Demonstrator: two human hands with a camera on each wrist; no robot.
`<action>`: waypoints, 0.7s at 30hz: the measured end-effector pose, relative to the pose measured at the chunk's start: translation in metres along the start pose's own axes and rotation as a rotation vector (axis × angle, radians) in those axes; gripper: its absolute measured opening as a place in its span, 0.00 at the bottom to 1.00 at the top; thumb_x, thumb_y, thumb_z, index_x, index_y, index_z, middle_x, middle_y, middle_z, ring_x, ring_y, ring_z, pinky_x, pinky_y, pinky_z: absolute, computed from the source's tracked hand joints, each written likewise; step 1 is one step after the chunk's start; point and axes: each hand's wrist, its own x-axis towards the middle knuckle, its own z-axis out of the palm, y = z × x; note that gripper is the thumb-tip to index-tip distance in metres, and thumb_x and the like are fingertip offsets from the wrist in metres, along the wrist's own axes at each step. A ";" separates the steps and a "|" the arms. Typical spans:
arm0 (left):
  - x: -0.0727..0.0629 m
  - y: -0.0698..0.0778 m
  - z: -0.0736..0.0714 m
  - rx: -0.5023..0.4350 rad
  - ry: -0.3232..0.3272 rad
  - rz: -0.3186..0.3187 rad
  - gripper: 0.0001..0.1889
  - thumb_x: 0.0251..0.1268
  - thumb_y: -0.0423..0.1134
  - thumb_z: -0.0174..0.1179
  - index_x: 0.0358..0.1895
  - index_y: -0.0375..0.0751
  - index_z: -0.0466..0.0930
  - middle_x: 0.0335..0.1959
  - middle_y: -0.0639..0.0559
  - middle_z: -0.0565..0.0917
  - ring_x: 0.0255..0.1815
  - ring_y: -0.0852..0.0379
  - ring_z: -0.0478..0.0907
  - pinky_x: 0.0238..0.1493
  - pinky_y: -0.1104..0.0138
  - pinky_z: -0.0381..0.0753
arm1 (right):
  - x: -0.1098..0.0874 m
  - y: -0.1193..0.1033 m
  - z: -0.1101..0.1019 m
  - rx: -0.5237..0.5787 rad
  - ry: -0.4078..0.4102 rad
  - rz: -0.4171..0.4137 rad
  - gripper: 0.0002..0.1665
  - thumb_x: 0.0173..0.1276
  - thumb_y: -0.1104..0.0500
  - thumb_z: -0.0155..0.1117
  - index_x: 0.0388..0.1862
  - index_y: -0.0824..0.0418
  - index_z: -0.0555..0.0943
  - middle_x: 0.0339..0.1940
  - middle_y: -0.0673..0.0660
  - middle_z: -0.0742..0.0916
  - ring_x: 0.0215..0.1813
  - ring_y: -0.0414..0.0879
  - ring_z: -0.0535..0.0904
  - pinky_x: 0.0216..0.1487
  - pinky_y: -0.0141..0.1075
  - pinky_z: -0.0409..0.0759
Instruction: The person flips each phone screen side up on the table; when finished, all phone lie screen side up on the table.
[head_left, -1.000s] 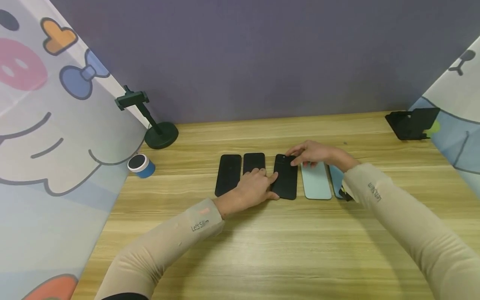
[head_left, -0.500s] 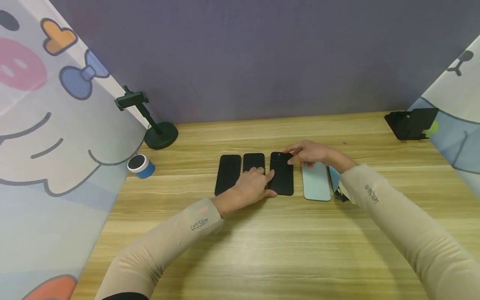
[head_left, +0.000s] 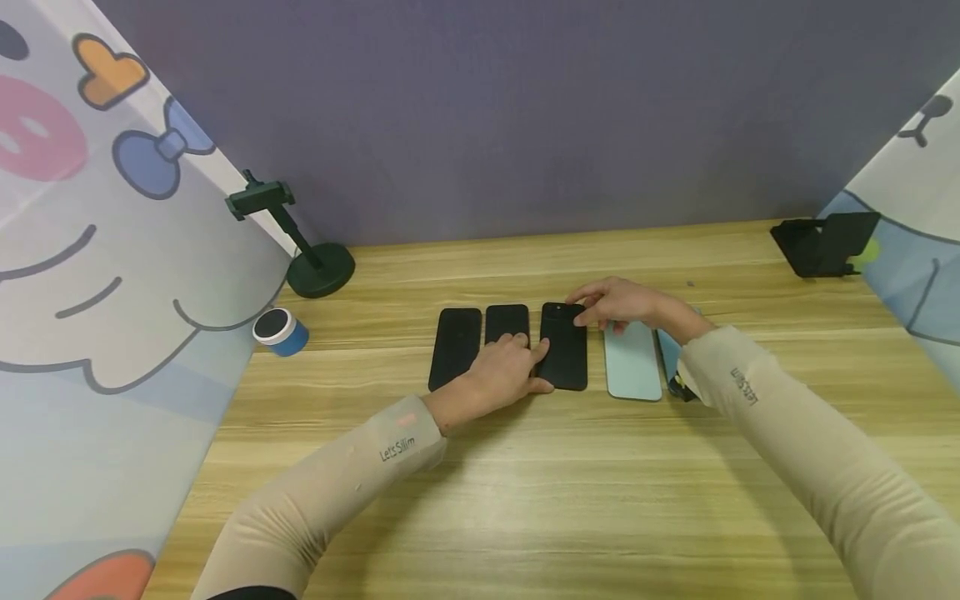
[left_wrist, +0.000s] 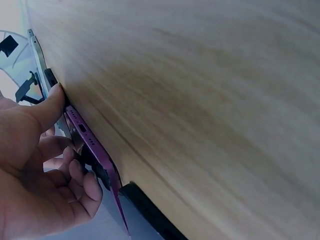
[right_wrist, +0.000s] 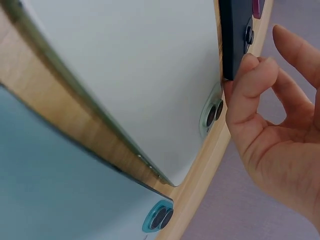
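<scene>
Five-odd aside, several smartphones lie in a row on the table, and both hands are at a black phone lying back up. My left hand holds its lower left corner between thumb and index finger; the other fingers rest over a purple-edged phone beside it, partly hiding it. With thumb and fingers, my right hand pinches the black phone's upper right corner near the camera lenses. Another dark phone lies at the row's left end. To the right are a pale green phone and a blue phone, the latter partly behind the right sleeve.
A dark green phone stand with a round base stands at the back left. In front of it is a small blue jar with a black-topped lid. A black folding stand sits at the back right. A grey partition closes the table's far side.
The black phone has slid slightly left and away, nearer the purple-edged phone, widening its gap to the pale green one. My right hand has shifted a little left with it. The last half second shows hardly any movement.
</scene>
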 end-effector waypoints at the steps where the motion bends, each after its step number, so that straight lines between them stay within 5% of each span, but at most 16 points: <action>1: 0.000 0.000 0.000 -0.001 -0.003 0.000 0.42 0.67 0.68 0.53 0.79 0.53 0.58 0.64 0.45 0.77 0.57 0.48 0.77 0.52 0.57 0.83 | 0.000 0.000 0.000 -0.001 0.002 0.001 0.33 0.74 0.54 0.63 0.75 0.56 0.69 0.55 0.64 0.78 0.27 0.44 0.71 0.25 0.36 0.71; 12: 0.001 0.001 -0.002 -0.012 -0.020 -0.013 0.42 0.67 0.67 0.53 0.79 0.53 0.57 0.68 0.44 0.75 0.62 0.47 0.76 0.56 0.56 0.82 | 0.001 -0.005 -0.001 -0.019 0.001 0.015 0.33 0.72 0.54 0.64 0.75 0.56 0.70 0.71 0.69 0.72 0.31 0.46 0.75 0.26 0.37 0.75; 21: -0.001 0.001 -0.001 -0.015 -0.016 -0.012 0.42 0.67 0.67 0.54 0.79 0.53 0.57 0.69 0.44 0.74 0.63 0.47 0.75 0.57 0.57 0.81 | 0.009 0.003 -0.001 0.004 -0.013 0.001 0.29 0.73 0.55 0.63 0.72 0.55 0.73 0.40 0.61 0.79 0.22 0.43 0.69 0.25 0.36 0.70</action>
